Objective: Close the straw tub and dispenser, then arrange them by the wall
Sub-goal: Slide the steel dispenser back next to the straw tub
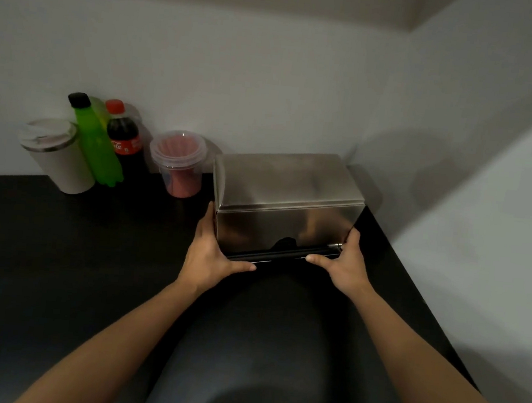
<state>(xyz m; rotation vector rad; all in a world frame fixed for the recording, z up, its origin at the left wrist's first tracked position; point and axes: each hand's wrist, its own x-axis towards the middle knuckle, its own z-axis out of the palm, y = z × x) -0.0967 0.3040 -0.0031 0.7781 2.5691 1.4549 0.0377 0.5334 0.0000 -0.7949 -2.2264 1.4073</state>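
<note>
A shiny steel straw dispenser (286,196) stands on the black counter near the back right corner, its lid down flat. My left hand (209,254) grips its lower left side and my right hand (345,261) grips its lower right side, thumbs along the black front tray. Left of it, close to the back wall, a clear plastic straw tub (179,163) holds red straws, with a clear lid on top.
At the back left stand a white lidded cup (56,156), a green bottle (96,142) and a cola bottle (123,137). The black counter (57,262) meets white walls behind and on the right. My head's shadow falls on the near counter.
</note>
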